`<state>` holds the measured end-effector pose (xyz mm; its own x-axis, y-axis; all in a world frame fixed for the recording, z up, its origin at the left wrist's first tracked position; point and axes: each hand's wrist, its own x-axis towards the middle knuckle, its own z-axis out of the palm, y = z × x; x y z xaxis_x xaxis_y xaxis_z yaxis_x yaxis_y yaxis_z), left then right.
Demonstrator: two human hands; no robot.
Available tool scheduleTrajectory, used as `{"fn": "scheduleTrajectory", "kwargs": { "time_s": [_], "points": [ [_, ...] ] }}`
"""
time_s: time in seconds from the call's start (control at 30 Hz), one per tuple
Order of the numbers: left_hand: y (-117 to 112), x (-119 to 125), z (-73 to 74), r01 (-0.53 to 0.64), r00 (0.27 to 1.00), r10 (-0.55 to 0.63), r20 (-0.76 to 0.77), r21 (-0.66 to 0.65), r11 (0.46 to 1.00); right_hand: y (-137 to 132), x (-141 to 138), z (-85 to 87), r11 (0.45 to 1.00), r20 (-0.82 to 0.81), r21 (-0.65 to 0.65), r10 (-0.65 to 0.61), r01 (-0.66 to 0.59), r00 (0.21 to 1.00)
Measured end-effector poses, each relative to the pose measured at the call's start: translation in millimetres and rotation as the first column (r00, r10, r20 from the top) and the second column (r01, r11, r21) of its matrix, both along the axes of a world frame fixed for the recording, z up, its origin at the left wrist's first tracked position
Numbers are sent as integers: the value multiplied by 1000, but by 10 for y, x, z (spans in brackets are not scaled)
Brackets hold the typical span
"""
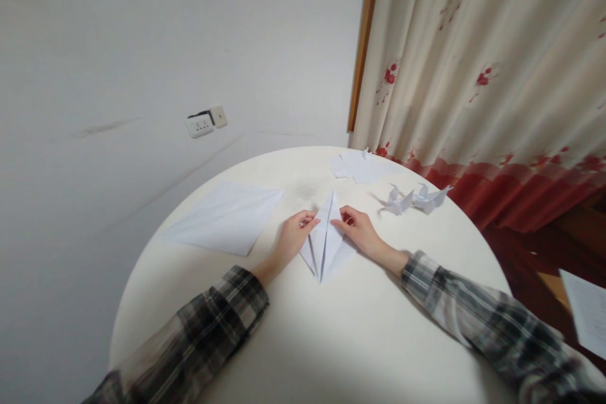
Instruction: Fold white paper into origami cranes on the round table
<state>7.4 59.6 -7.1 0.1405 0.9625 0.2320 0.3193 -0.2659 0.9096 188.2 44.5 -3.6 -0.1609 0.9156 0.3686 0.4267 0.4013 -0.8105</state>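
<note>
A partly folded white sheet of paper point(324, 241), kite-like with a long centre slit, lies on the round table between my hands. One point faces away from me and another faces toward me. My left hand point(299, 232) pinches its left edge, thumb on top and fingers curled at the side. On the opposite edge, my right hand point(358, 228) grips the paper the same way, thumb near the centre slit. Left of my left hand lies a flat white paper sheet point(227, 218). Two folded paper cranes point(398, 201) sit side by side to the right of my right hand.
The white round table point(284, 341) stands close to a wall with a socket point(199, 125). Near its far edge are paper pieces point(362, 167) with a small folded shape on them. A floral curtain point(473, 76) hangs behind. Printed paper point(587, 312) lies beyond the table at right.
</note>
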Motion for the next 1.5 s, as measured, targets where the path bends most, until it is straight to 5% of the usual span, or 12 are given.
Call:
{"fn": "scheduleTrajectory", "kwargs": {
  "time_s": [0.6, 0.8, 1.0, 1.27, 1.5],
  "points": [
    [-89, -208, 37, 46, 998, -46, -34, -1, 999, -144, 63, 29, 1000, 24, 9, -18, 18, 1000],
    [-147, -241, 5, 174, 983, -176, -45, -32, 984, -179, 103, -21, 1000, 21, -8, 24, -24, 1000],
    [-252, -248, 60, 321, 918, -307, -251, 15, 947, -232, 117, -48, 997, 67, -24, 80, -79, 995],
    [-279, -169, 52, 286, 869, -213, -446, 101, 953, -318, 86, 26, 1000, 308, 22, 5, -13, 951],
    [-244, -115, 5, 243, 845, -146, -515, 126, 962, -326, 85, -2, 999, 362, 51, -21, 3, 932]
  ]
}}
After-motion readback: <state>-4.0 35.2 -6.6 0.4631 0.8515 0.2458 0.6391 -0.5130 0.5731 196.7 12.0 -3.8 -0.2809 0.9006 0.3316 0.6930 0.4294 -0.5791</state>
